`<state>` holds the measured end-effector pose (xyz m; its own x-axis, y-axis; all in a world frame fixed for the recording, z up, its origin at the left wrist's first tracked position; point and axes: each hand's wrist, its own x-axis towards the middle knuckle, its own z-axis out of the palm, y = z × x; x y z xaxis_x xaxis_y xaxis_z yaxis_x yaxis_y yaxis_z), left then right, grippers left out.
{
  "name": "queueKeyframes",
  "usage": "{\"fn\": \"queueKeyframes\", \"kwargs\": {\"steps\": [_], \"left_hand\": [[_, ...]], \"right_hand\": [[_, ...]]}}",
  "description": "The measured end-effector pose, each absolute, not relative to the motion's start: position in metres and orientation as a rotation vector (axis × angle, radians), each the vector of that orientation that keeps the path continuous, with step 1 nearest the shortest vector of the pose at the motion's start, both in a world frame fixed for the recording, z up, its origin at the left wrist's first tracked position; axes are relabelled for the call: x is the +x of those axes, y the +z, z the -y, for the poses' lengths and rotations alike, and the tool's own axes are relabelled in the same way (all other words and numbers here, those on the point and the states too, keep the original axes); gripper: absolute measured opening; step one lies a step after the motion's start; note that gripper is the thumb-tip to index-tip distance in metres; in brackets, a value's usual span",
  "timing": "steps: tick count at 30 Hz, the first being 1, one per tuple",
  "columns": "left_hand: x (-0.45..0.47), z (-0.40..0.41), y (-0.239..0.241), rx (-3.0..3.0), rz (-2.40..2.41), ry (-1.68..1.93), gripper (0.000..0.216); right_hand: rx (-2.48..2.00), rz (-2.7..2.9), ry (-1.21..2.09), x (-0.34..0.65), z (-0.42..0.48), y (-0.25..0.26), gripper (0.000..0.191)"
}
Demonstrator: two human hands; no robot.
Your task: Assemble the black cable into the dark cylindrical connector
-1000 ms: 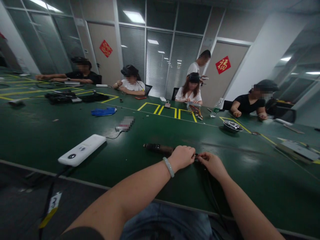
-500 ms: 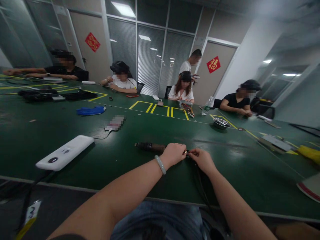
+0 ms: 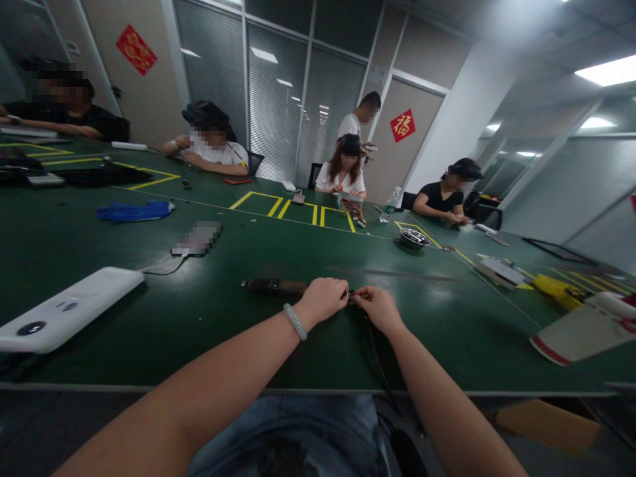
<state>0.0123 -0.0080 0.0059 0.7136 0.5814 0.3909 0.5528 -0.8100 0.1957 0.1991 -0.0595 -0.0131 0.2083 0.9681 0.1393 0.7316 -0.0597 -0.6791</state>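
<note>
At the left edge, the white oblong device [image 3: 74,308] has slid outward in the frame, and the blue glove [image 3: 134,212] at upper left has shifted the same way: the head has turned right, so most of the change is in the view, not the work. Left of centre, the dark cylindrical tool [image 3: 273,287] lies along the table [image 3: 223,351], its narrow tip pointing left and its right end under the left hand [image 3: 322,301], which is closed around it. Just right of that, the right hand [image 3: 380,308] pinches a black cable [image 3: 373,351] close against the tool's end; whether the two are joined is too small to tell. Both grips look unchanged, so I judge little progress there. At far right, a pale bucket [image 3: 571,334] has come into view.
</note>
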Motion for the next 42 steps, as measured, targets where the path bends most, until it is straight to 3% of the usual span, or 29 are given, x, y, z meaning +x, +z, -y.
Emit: {"fn": "queueKeyframes", "kwargs": {"steps": [25,34,42], "left_hand": [[0.017,0.006,0.002,2.867,-0.954,0.659,0.015],[0.014,0.004,0.004,2.868,-0.899,0.593,0.014],[0.016,0.004,0.003,2.905,-0.895,0.651,0.01]], "right_hand": [[-1.943,1.636,0.318,0.19,0.064,-0.008,0.02],[-1.81,2.271,-0.351,0.195,0.065,0.001,0.022],[-1.873,2.347,-0.414,0.193,0.063,0.001,0.021]]}}
